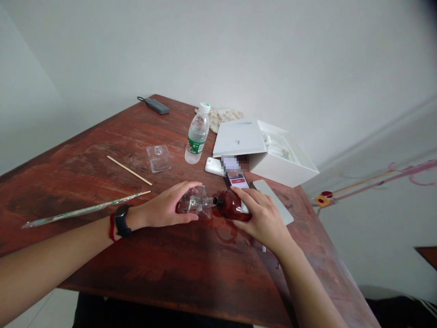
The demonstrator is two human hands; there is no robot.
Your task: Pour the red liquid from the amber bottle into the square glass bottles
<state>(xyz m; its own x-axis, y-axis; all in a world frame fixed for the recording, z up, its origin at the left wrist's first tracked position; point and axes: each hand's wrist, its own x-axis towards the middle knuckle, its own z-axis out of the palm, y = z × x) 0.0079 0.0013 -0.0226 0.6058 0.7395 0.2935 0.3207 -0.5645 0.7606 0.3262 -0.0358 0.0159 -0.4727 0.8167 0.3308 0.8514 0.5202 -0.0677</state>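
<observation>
My left hand (177, 205) is closed around a clear glass bottle (204, 209), which is tilted with its neck to the right. My right hand (261, 214) grips a brown bottle (229, 205), tipped so that its dark mouth faces the glass bottle's neck. The two mouths are close together; whether they touch I cannot tell. Below the brown bottle, a wet ring (227, 232) shines on the tabletop. A second clear, square glass bottle (159, 160) stands farther back on the left.
On the wooden table (153, 269) are a water bottle (197, 136), an open white box (239, 141), a phone (238, 181), a white device (214, 166), and a grey power bank (157, 106). A wooden stick (129, 170) and a wrapped stick (85, 209) lie left.
</observation>
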